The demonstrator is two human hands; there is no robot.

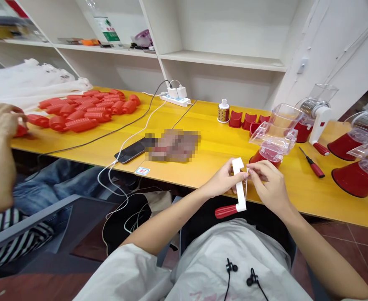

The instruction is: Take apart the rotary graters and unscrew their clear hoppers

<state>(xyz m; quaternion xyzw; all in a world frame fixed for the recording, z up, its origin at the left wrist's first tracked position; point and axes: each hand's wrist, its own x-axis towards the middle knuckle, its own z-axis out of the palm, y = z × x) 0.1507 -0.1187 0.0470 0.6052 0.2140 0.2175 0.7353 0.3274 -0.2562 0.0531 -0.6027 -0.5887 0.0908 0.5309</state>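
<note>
1. Two grips close on one piece at lower centre of the frame: my left grip (pixel 224 179) clamps a white plastic crank arm (pixel 240 184), and my right grip (pixel 267 184) pinches its upper end.
2. The arm looks light and stiff. Its smooth plastic may slip, so the flat shaft or the red handle (pixel 225 211) at its lower end offers the surest hold.
3. One red-based rotary grater (pixel 355 179) stands at right on the yellow surface (pixel 203 159).
</note>
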